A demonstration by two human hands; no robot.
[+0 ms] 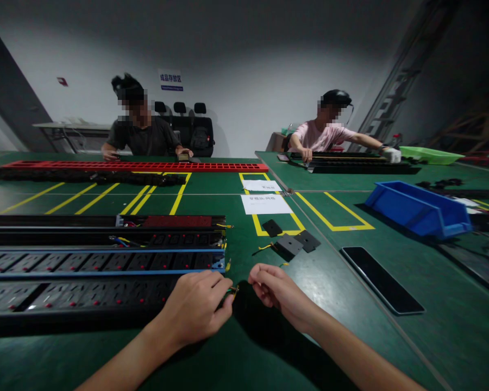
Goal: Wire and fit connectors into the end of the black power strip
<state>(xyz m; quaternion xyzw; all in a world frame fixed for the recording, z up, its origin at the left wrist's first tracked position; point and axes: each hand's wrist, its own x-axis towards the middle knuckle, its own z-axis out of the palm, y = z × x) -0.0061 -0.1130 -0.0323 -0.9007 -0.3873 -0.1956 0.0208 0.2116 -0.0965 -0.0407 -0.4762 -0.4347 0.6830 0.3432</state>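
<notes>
My left hand point(201, 307) is closed at the right end of the nearest black power strip point(118, 296). A short yellow-green wire point(236, 290) sticks out between its thumb and fingers. Just right of the wire's tip, my right hand point(275, 290) is held in a pinch; whatever lies between its fingertips is too small to make out. Behind the nearest strip lies a blue-edged power strip point(106, 263) with red-lit or red-dotted sockets. Farther back, another black strip point(179, 239) shows loose wires at its end.
Small black plates point(288, 246) lie beyond my right hand, near white paper labels point(267, 204). To the right are a phone point(381, 279) and a blue bin point(419, 209). Across the green table, two people work by a red slotted rail point(146, 166) and black rails point(358, 163).
</notes>
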